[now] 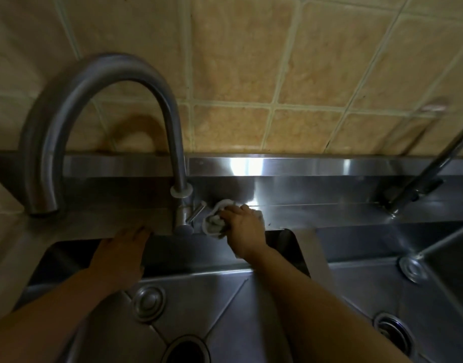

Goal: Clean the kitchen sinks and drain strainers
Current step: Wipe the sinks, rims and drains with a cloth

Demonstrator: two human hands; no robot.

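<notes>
Two steel sinks lie below me: the left sink (pixel 225 297) and the right sink (pixel 356 289). My right hand (pixel 242 229) grips a white cloth (pixel 214 221) on the back ledge, just right of the faucet base (pixel 183 224). My left hand (pixel 123 255) rests flat with straight fingers on the left sink's back rim. The left sink shows an open drain hole (pixel 186 349) and a round overflow cap (pixel 148 302). A drain strainer (pixel 391 330) sits in the right sink.
A tall gooseneck faucet (pixel 99 100) arches to the left over the ledge. A second faucet (pixel 429 169) leans in at the right. Another overflow cap (pixel 412 268) sits on the right sink's wall. Tan tiles (pixel 251 61) cover the wall behind the steel backsplash.
</notes>
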